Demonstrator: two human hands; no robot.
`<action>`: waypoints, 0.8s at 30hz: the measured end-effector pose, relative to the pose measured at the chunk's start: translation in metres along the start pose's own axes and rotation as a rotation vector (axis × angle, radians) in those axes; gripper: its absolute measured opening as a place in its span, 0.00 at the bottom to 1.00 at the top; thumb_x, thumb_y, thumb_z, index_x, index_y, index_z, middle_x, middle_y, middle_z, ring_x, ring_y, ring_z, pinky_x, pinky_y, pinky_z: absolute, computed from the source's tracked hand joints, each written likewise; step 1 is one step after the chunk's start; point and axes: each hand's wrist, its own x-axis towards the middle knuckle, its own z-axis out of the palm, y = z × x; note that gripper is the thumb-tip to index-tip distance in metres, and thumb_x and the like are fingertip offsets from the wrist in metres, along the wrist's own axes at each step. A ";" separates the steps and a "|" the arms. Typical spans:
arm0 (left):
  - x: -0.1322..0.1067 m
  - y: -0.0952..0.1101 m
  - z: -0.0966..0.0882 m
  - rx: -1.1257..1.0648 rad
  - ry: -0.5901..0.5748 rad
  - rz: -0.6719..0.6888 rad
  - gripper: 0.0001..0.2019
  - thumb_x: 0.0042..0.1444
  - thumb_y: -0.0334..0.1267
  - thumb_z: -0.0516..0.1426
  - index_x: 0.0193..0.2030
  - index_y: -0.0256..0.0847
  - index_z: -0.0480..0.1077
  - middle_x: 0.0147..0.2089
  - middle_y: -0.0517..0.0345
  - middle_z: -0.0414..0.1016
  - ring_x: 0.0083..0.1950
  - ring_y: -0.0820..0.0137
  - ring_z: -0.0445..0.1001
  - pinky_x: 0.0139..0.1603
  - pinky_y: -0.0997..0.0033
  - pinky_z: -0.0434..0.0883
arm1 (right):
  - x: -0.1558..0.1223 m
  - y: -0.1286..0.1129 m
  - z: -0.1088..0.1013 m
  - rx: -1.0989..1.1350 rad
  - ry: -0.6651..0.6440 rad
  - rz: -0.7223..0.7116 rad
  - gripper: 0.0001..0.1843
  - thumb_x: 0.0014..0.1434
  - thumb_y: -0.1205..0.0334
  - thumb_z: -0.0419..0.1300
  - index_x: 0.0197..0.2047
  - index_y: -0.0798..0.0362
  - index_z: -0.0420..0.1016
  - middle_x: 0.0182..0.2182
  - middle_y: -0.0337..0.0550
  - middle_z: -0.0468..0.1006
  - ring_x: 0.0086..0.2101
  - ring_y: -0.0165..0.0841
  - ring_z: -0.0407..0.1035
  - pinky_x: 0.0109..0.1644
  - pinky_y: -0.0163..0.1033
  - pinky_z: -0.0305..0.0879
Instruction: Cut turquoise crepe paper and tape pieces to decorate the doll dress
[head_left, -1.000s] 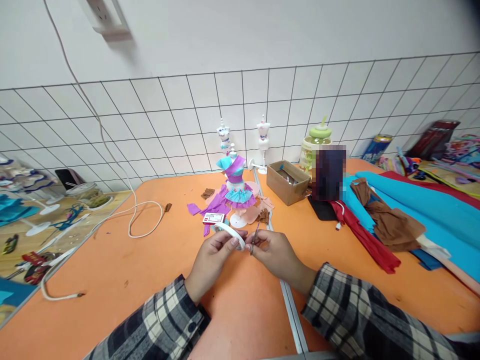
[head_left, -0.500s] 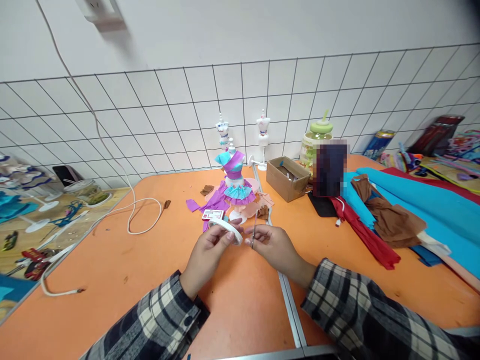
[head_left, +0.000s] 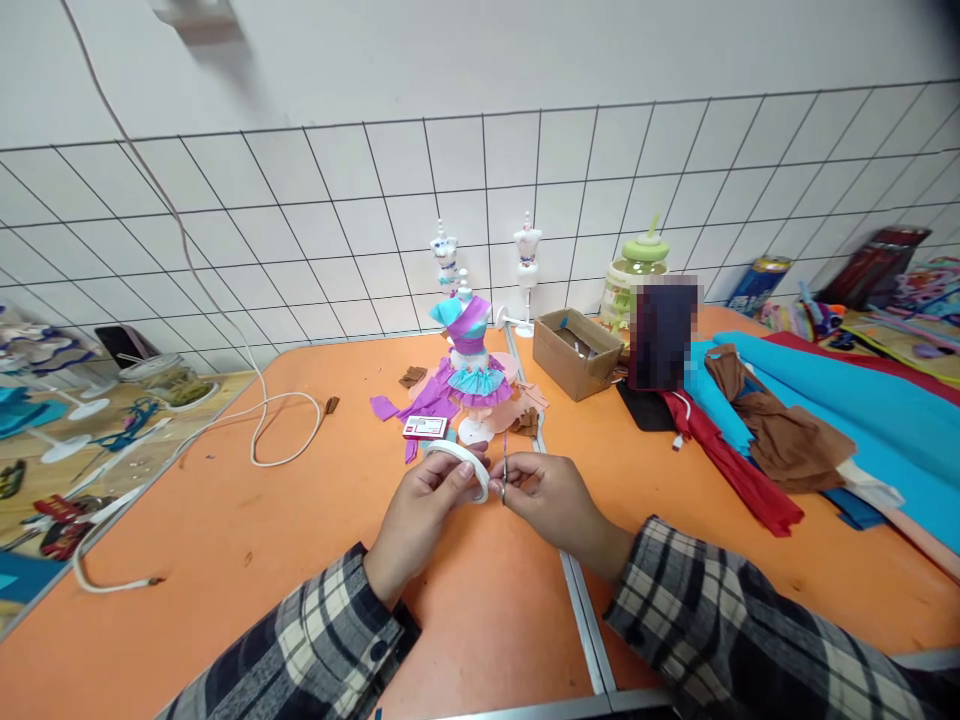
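My left hand (head_left: 420, 510) grips a white roll of tape (head_left: 463, 464) above the orange table (head_left: 247, 540). My right hand (head_left: 551, 500) is closed on a thin metal tool, perhaps tweezers (head_left: 505, 470), whose tip points up beside the roll. The two hands nearly touch. Just behind them stands a small mannequin in a purple and turquoise dress (head_left: 471, 365) on a white base, with purple scraps (head_left: 420, 405) and a small red and white card (head_left: 425, 427) at its foot.
A cardboard box (head_left: 574, 353), a green-lidded jar (head_left: 637, 275) and a blurred dark object (head_left: 661, 332) stand behind. Blue, red and brown fabric (head_left: 787, 430) lies at right. A white cable (head_left: 270, 430) loops at left. Two bare mini mannequins (head_left: 526, 262) stand by the wire grid.
Both hands stayed together and shifted only slightly; the tweezers turned more upright next to the tape roll. The camera view drifted a little.
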 end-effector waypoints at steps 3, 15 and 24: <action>-0.001 -0.001 0.000 0.058 0.006 0.008 0.15 0.56 0.46 0.63 0.45 0.38 0.77 0.48 0.48 0.80 0.44 0.62 0.77 0.48 0.61 0.73 | -0.001 -0.002 -0.003 -0.132 0.000 -0.041 0.05 0.54 0.64 0.61 0.33 0.51 0.79 0.26 0.34 0.78 0.25 0.26 0.68 0.32 0.30 0.61; 0.004 0.004 -0.004 0.408 -0.117 0.140 0.13 0.60 0.45 0.57 0.40 0.37 0.75 0.39 0.51 0.80 0.40 0.64 0.76 0.44 0.66 0.71 | -0.001 -0.006 -0.012 -0.341 -0.073 -0.075 0.05 0.52 0.64 0.60 0.25 0.53 0.75 0.22 0.35 0.75 0.25 0.26 0.65 0.30 0.31 0.53; 0.001 0.014 -0.010 0.879 -0.057 0.317 0.11 0.59 0.43 0.55 0.31 0.39 0.72 0.30 0.57 0.69 0.35 0.66 0.67 0.37 0.68 0.65 | 0.006 -0.001 -0.018 0.206 -0.346 0.280 0.04 0.47 0.63 0.62 0.26 0.55 0.75 0.20 0.35 0.72 0.22 0.25 0.63 0.27 0.31 0.57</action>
